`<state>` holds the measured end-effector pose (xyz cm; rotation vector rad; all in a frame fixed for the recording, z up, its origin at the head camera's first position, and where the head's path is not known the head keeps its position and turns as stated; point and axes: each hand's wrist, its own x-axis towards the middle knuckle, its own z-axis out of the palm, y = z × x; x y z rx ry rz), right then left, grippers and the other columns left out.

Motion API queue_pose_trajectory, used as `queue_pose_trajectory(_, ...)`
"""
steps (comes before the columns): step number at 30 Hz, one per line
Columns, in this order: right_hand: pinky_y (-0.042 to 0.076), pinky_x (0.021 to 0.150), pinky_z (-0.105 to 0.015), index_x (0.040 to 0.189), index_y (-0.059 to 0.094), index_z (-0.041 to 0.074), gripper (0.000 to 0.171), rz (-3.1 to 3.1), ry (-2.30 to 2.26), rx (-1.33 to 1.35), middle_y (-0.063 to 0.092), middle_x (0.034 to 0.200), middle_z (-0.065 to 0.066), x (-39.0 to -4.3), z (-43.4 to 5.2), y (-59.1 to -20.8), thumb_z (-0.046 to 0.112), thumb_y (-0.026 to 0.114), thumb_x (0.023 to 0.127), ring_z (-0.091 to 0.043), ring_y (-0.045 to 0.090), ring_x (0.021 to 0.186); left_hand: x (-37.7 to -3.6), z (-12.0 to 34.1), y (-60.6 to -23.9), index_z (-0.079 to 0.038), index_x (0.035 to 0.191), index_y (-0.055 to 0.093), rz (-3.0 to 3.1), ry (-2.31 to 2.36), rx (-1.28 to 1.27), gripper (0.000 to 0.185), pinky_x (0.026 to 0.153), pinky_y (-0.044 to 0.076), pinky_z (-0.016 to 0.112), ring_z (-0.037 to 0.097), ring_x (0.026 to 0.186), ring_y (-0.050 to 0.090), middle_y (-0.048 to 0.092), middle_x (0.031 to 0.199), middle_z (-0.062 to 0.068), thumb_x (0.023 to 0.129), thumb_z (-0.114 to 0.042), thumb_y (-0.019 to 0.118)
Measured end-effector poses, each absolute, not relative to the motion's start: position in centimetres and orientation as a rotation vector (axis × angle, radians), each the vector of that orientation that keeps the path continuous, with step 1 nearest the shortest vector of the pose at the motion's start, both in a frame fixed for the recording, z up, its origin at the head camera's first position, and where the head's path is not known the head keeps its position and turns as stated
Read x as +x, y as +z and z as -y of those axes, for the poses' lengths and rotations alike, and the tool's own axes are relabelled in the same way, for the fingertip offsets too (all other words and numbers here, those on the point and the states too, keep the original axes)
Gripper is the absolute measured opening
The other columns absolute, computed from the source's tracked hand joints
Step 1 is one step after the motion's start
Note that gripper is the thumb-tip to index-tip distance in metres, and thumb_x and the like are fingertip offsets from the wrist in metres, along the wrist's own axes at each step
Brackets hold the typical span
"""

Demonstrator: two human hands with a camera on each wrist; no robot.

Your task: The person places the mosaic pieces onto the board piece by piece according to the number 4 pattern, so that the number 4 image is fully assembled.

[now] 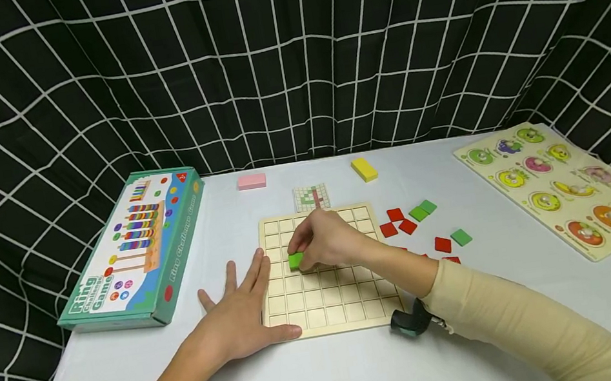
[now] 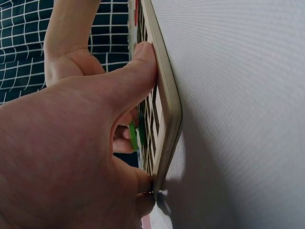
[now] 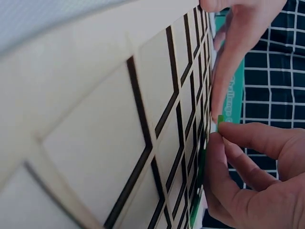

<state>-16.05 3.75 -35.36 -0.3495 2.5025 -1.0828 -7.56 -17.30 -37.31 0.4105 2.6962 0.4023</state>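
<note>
Green tile [image 1: 295, 260] sits over the grid board's [image 1: 328, 308] left side, pinched in our right hand [image 1: 327, 239]. Loose red and green tiles [image 1: 407, 226] lie right of the board, a game box [image 1: 132, 247] left, a fruit puzzle [image 1: 565, 186] far right on the bench [image 1: 331, 369]. Our left hand [image 1: 237, 314] lies spread flat (thumb on the board's edge). Fingers hide the tile's cell.

You could read "Ring Challenge Game" in large letters on the lid of the green rectangular cardboard box [image 1: 132, 250] at the table's left. Its long side wall carried the same title in smaller letters. Nothing else bore readable words or numbers.
</note>
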Motion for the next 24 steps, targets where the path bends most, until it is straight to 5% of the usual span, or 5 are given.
queue_pose_trajectory(24, 0.053, 0.074, -0.023, 0.087, 0.083, 0.015, 0.027, -2.539, -0.938, -0.434, 0.075, 0.084, 0.001, -16.1, -2.2, -35.3, -0.004, 0.09, 0.069, -0.012, 0.063, 0.082, -7.5, 17.3, -37.3, -0.013, 0.169, 0.008, -2.694, 0.388, 0.411, 0.129, 0.097, 0.006, 0.096, 0.054, 0.158, -0.001, -0.004, 0.177, -0.002, 0.078, -0.081, 0.07)
